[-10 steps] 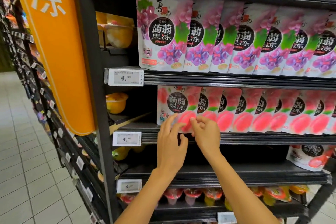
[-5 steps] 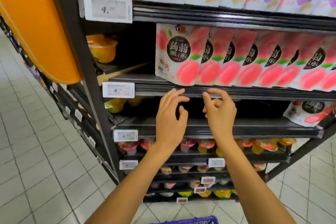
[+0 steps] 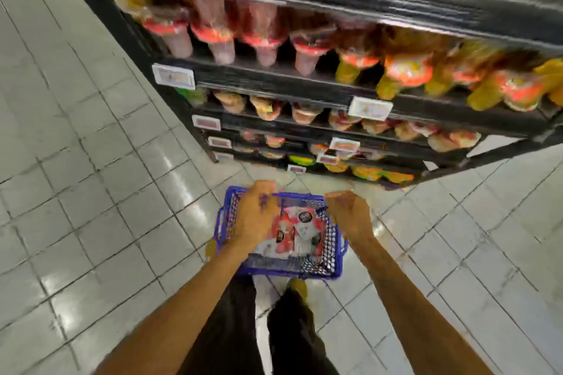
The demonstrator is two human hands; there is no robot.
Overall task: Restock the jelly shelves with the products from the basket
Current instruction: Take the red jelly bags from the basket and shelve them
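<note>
The left arm comes in from the bottom edge and stretches forward and down. The left hand (image 3: 256, 216) is over the left part of the blue basket (image 3: 286, 271), back of the hand up, fingers pointing to the far rim. The picture is strongly blurred, so I cannot tell if these fingers are straight or bent, or if they already touch something.

The basket stands on the tiled floor (image 3: 91, 192), just in front of the person's feet and near the lowest shelves (image 3: 304, 79). Inside it lie the white and pink jelly pouches (image 3: 294, 230), between the two hands.

The right arm goes forward in the same way. The right hand (image 3: 350, 213) is over the right rim of the basket, its fingers somewhat curved downward. Whether it holds anything cannot be seen through the blur.

Above the basket, the lower shelves carry rows of jelly cups (image 3: 213, 36), red ones on the left and yellow ones on the right.

Half a second before, both hands were up at the front edge of the shelf with the peach pouches and held nothing. Now they have come down to the basket. The view has also tipped down: before, only a piece of the blue rim showed at the bottom edge, and now the whole basket is in view.
</note>
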